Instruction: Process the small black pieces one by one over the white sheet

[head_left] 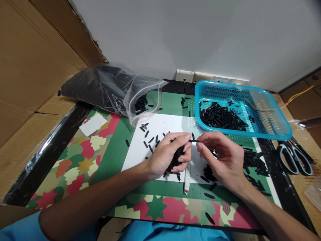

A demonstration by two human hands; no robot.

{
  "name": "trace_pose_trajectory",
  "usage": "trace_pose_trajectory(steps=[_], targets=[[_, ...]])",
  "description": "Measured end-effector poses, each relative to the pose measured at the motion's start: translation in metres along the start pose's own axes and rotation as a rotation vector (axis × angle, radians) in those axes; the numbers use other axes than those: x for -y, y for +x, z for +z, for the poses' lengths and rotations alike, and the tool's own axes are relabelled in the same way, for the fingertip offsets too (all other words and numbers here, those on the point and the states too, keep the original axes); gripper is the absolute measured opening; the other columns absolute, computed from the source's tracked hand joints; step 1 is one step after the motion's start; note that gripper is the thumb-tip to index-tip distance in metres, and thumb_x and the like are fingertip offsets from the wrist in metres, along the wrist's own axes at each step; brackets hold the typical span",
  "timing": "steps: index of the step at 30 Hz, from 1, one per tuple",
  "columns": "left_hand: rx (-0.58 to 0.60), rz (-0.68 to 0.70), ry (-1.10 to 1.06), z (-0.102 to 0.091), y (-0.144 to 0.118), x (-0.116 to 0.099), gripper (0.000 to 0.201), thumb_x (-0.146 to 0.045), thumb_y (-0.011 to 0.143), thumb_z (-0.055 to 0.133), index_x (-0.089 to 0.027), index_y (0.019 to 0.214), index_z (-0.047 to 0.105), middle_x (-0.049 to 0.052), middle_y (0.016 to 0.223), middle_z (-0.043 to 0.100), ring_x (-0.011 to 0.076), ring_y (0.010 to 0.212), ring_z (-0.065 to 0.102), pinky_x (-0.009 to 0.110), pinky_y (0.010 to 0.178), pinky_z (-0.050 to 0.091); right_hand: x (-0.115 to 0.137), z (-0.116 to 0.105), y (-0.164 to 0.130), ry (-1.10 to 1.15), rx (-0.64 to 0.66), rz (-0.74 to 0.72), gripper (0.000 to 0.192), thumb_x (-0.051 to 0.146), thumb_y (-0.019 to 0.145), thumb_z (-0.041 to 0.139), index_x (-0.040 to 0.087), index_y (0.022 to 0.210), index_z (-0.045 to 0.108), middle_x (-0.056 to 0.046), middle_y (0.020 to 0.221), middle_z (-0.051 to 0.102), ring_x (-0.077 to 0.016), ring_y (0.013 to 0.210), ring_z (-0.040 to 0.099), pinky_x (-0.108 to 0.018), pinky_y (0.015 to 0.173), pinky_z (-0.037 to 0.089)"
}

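My left hand [168, 152] is closed around a bunch of small black plastic pieces [177, 160] above the white sheet [140, 152]. Its thumb and forefinger pinch one end of a single black piece [193, 141]. My right hand [220, 157] pinches the other end of that same piece with thumb and forefinger. Loose black pieces [150, 140] lie scattered on the sheet to the left of my hands. A pile of them [253, 162] lies right of my right hand.
A blue basket [276, 130] holding many black pieces stands at the back right. A clear bag [112, 88] of black pieces lies at the back left. Scissors [294, 157] lie at the right edge. A white-handled tool [187, 179] lies below my hands. Cardboard [30, 67] walls the left side.
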State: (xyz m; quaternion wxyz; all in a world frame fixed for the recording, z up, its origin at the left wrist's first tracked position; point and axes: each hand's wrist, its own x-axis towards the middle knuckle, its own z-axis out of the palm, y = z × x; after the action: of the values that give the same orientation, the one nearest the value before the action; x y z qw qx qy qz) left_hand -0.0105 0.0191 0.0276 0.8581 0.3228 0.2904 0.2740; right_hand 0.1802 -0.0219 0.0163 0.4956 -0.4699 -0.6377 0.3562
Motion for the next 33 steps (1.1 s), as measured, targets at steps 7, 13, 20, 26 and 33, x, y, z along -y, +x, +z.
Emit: trace_pose_trajectory(steps=[7, 13, 20, 26, 33], targets=[[0.001, 0.012, 0.002, 0.000, 0.000, 0.000, 0.045, -0.050, 0.105, 0.058, -0.020, 0.075, 0.045, -0.008, 0.057, 0.043, 0.0027, 0.034, 0.033, 0.011, 0.032, 0.025, -0.001, -0.001, -0.002, -0.005, -0.001, -0.013, 0.014, 0.015, 0.101, 0.071, 0.025, 0.109, 0.072, 0.001, 0.089, 0.071, -0.0117, 0.069, 0.065, -0.025, 0.063, 0.054], [-0.015, -0.002, 0.008, 0.000, 0.000, 0.000, 0.046, -0.052, 0.104, 0.059, -0.019, 0.075, 0.045, -0.008, 0.056, 0.043, 0.0022, 0.035, 0.032, 0.011, 0.033, 0.027, -0.001, -0.001, -0.001, -0.042, -0.041, -0.033, 0.010, 0.017, 0.100, 0.072, 0.023, 0.107, 0.071, 0.000, 0.085, 0.070, -0.0123, 0.067, 0.063, -0.025, 0.061, 0.052], [0.059, -0.169, 0.065, 0.003, -0.002, -0.004, 0.052, -0.061, 0.093, 0.072, -0.020, 0.074, 0.046, -0.009, 0.055, 0.042, 0.0024, 0.038, 0.029, 0.012, 0.035, 0.025, -0.005, -0.003, -0.003, -0.067, -0.205, -0.029, 0.017, 0.024, 0.106, 0.065, 0.022, 0.089, 0.060, 0.005, 0.069, 0.057, -0.0103, 0.057, 0.052, -0.024, 0.056, 0.045], [0.162, -0.439, 0.280, 0.001, -0.004, 0.005, 0.046, -0.059, 0.090, 0.072, -0.020, 0.076, 0.050, -0.004, 0.057, 0.053, 0.0086, 0.042, 0.044, 0.017, 0.038, 0.032, 0.000, -0.001, 0.001, -0.072, 0.057, -0.032, 0.009, 0.021, 0.109, 0.059, 0.024, 0.111, 0.067, 0.004, 0.077, 0.064, -0.0110, 0.062, 0.059, -0.023, 0.059, 0.049], [0.087, -0.419, 0.225, 0.001, -0.003, 0.004, 0.045, -0.059, 0.091, 0.069, -0.022, 0.079, 0.047, -0.007, 0.057, 0.047, 0.0058, 0.037, 0.034, 0.016, 0.034, 0.024, 0.000, -0.004, 0.008, -0.184, 0.229, -0.219, 0.025, 0.013, 0.107, 0.056, 0.022, 0.125, 0.072, -0.006, 0.107, 0.075, -0.0176, 0.097, 0.071, -0.030, 0.084, 0.057]])
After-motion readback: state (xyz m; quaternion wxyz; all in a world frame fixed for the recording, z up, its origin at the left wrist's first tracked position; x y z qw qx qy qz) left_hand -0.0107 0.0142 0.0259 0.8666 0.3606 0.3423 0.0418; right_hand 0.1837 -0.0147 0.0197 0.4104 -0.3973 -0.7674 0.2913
